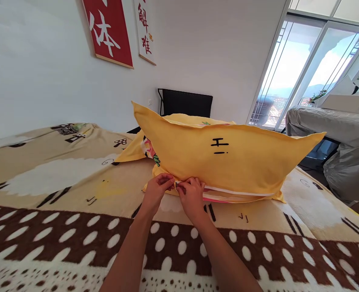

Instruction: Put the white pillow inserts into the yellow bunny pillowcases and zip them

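A yellow pillow [228,158] in a printed pillowcase stands on its long edge on the bed [60,178]. Along its bottom edge runs a white zipper [240,192], with a pink inner fabric showing beneath. My left hand [159,187] pinches the pillowcase edge at the zipper's left end. My right hand [192,194] is closed right beside it, fingers pinched on the zipper at the same spot. The two hands touch. A second yellow pillow [133,152] lies behind on the left.
The bed cover is beige with sheep prints and a brown band with white dots [258,251] near me. A black chair [185,103] stands against the white wall. Covered furniture [343,146] is at the right, by glass doors [301,69]. Red and white wall hangings [109,30] are above.
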Available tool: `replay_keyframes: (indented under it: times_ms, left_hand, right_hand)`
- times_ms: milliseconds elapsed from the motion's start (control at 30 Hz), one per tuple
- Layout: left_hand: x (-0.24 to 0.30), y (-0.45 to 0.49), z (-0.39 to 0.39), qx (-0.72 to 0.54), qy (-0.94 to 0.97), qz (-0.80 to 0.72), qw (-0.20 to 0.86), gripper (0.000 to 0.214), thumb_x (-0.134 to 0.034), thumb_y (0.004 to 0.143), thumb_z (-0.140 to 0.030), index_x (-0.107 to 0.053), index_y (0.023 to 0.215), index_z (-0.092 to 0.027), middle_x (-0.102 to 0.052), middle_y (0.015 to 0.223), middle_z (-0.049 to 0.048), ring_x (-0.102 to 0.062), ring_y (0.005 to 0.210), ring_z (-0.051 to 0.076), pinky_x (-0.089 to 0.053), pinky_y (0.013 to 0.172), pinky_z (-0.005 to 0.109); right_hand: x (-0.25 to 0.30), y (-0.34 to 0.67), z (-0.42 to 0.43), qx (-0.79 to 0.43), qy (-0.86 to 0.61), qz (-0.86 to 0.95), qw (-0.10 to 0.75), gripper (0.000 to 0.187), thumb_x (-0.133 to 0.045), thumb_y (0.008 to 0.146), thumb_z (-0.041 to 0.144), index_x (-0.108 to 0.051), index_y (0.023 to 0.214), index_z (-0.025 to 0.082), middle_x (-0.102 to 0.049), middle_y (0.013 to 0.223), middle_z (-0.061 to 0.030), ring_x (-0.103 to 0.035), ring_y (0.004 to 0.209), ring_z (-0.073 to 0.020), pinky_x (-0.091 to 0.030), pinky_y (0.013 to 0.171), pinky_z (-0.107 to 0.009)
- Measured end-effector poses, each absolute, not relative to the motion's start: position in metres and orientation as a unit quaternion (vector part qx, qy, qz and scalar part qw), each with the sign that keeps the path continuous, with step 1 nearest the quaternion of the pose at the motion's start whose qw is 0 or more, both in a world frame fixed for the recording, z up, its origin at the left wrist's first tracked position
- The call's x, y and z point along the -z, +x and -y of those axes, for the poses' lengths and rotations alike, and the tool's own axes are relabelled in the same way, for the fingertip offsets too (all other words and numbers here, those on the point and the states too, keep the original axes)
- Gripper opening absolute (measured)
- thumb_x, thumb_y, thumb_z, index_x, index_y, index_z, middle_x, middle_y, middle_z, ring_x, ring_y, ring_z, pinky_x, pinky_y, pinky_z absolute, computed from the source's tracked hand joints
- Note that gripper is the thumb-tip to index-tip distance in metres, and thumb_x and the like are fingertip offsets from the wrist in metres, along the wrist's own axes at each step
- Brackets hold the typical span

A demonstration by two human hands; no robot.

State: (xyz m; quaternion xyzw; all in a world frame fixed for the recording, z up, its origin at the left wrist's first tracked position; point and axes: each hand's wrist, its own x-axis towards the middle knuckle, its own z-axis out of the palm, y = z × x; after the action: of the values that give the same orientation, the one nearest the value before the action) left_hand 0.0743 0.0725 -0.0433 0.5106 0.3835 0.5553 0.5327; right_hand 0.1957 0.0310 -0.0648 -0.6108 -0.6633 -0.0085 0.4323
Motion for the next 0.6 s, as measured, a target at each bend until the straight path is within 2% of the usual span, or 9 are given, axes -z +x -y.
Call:
replay_keyframes:
  times_ms: [233,600]
  left_hand:
    - [0.042,0.076,-0.0682,-0.537,0.506,-0.406,0.54,0.035,-0.077,0.05,-0.034,-0.058,0.071,-0.014,-0.058,0.06,-0.0003,-0.051,0.054,0.011,-0.037,0.055,0.025]
    - [0.0429,0.079,-0.0675,-0.532,0.51,-0.4,0.544,0.035,-0.078,0.051,-0.033,-0.057,0.072,-0.014,-0.057,0.056,-0.0026,-0.048,0.053,0.01,-0.035,0.054,0.023]
  right_hand:
    - [0.0696,0.1964,-0.0331,0.06,-0.617,0.667,0.412,0.009,-0.064,0.084,0.028,-0.07,0.084,0.023,-0.059,0.083,-0.004,-0.047,0.088,-0.0207,-0.025,0.078,-0.036]
    - [0.0724,0.1958,-0.0338,0.161,-0.615,0.649,0.418,0.011,-0.06,0.082,0.022,-0.066,0.073,0.02,-0.059,0.076,-0.0018,-0.048,0.08,-0.0178,-0.025,0.076,-0.034]
